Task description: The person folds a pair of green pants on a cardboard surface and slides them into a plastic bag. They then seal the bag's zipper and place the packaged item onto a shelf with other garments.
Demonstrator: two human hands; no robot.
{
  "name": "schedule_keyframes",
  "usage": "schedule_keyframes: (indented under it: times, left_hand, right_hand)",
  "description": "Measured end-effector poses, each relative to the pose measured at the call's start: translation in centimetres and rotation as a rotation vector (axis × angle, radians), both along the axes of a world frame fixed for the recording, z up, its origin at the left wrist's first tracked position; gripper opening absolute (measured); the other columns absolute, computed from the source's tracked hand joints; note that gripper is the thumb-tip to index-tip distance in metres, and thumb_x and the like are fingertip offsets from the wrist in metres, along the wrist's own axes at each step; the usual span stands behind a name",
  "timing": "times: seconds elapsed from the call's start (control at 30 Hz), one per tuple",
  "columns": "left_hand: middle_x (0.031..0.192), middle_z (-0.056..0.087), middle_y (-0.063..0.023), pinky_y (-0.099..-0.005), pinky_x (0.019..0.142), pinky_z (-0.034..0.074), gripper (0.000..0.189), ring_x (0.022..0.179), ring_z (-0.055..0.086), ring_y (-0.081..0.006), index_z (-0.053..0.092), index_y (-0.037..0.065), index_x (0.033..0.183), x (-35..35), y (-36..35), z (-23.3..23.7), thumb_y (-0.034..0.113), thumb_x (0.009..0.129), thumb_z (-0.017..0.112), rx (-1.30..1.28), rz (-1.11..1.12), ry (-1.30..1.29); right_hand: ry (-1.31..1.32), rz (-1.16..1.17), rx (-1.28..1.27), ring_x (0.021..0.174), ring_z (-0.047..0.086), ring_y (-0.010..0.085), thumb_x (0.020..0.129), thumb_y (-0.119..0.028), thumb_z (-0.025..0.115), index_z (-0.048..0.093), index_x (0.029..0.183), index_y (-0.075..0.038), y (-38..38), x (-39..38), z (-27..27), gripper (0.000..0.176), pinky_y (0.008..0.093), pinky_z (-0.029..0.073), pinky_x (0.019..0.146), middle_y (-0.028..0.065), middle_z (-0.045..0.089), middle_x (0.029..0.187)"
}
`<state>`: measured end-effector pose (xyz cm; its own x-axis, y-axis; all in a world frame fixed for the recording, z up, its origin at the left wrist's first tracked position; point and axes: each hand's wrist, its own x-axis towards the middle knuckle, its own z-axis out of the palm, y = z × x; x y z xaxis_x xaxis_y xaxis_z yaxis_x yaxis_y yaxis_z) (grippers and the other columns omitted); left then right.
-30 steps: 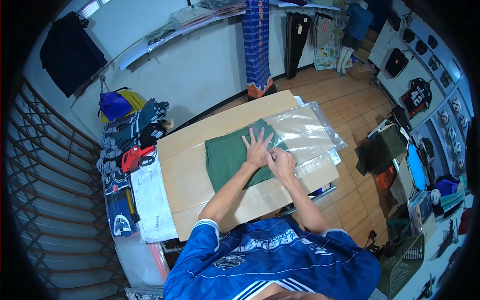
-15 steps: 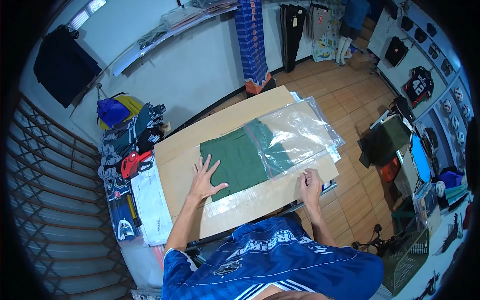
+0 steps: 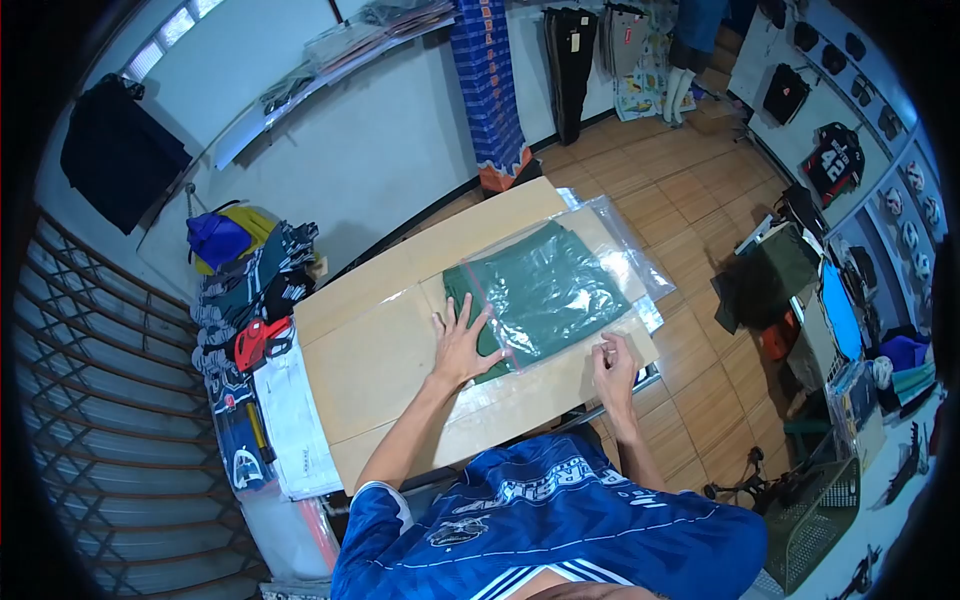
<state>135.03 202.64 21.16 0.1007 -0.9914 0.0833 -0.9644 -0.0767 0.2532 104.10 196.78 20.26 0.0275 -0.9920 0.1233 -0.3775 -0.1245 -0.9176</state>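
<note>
A folded green garment (image 3: 540, 290) lies mostly inside a clear plastic bag (image 3: 640, 262), on a cardboard sheet (image 3: 370, 345) over the table. The bag's red-edged mouth crosses the garment near its left end, and a strip of green cloth sticks out there. My left hand (image 3: 462, 348) rests flat on that strip with fingers spread, fingertips close to the bag's mouth. By the bag's near edge, my right hand (image 3: 614, 372) is closed with its fingers curled together. Whatever it grips, if anything, is hidden.
On the left are a red object (image 3: 262, 343), a white package (image 3: 290, 425) and piled clothes (image 3: 265, 265). A patterned pillar (image 3: 487, 90) stands beyond the table. A perforated basket (image 3: 815, 525) and a rack with a dark garment (image 3: 765, 270) are at the right.
My left hand has moved right, and the green garment has slid much farther into the bag. My right hand stays near the bag's near edge. The view has shifted slightly.
</note>
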Motion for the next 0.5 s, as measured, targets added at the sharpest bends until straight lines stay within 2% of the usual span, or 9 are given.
schedule_keyframes:
  times: [0.07, 0.2, 0.3, 0.4, 0.5]
  left_hand:
    - [0.17, 0.023, -0.0237, -0.0793, 0.117, 0.014, 0.104, 0.154, 0.014, -0.0553, 0.048, 0.02, 0.157, -1.7, -2.3, -0.6, 0.079, 0.075, 0.071, 0.023, -0.013, -0.057]
    - [0.17, 0.025, -0.0229, -0.0767, 0.119, 0.014, 0.103, 0.154, 0.016, -0.0555, 0.046, 0.023, 0.158, -5.6, -6.3, -0.9, 0.079, 0.075, 0.072, -0.069, -0.023, 0.027]
    - [0.169, 0.026, -0.0231, -0.0785, 0.118, 0.01, 0.103, 0.154, 0.017, -0.0545, 0.042, 0.025, 0.16, -7.7, -8.8, -1.4, 0.081, 0.078, 0.067, -0.138, -0.034, 0.031]
    - [0.168, 0.029, -0.0217, -0.0751, 0.12, 0.013, 0.1, 0.154, 0.018, -0.0541, 0.048, 0.024, 0.156, -8.6, -10.0, -0.5, 0.076, 0.075, 0.074, -0.125, -0.02, 0.037]
    - [0.167, 0.03, -0.0242, -0.0692, 0.123, 0.018, 0.094, 0.153, 0.023, -0.0526, 0.051, 0.022, 0.155, -8.7, -9.8, 0.6, 0.069, 0.078, 0.078, -0.136, -0.03, 0.077]
  right_hand:
    - [-0.011, -0.023, -0.024, 0.064, 0.062, 0.0145, 0.095, -0.005, 0.068, 0.066, 0.121, 0.003, -0.7, -1.3, 0.1, 0.027, 0.0312, 0.049, 0.058, 0.0107, 0.07, 0.083]
    - [-0.012, -0.054, -0.021, 0.063, 0.059, 0.0115, 0.095, -0.004, 0.067, 0.066, 0.12, 0.003, -2.8, -4.2, 0.5, 0.026, 0.0288, 0.047, 0.057, 0.0088, 0.07, 0.082]
    - [-0.043, -0.092, 0.041, 0.063, 0.058, 0.0106, 0.096, -0.005, 0.068, 0.066, 0.12, 0.003, -4.5, -6.2, 1.9, 0.026, 0.0286, 0.047, 0.058, 0.0088, 0.07, 0.083]
    - [-0.046, -0.107, 0.026, 0.065, 0.062, 0.0131, 0.094, -0.007, 0.07, 0.067, 0.118, 0.002, -6.6, -8.2, 2.0, 0.025, 0.0291, 0.05, 0.059, 0.0111, 0.071, 0.089]
    - [-0.035, -0.123, -0.028, 0.067, 0.063, 0.0146, 0.095, -0.008, 0.07, 0.066, 0.119, 0.002, -9.4, -9.4, 1.1, 0.027, 0.0308, 0.051, 0.063, 0.0106, 0.072, 0.085]
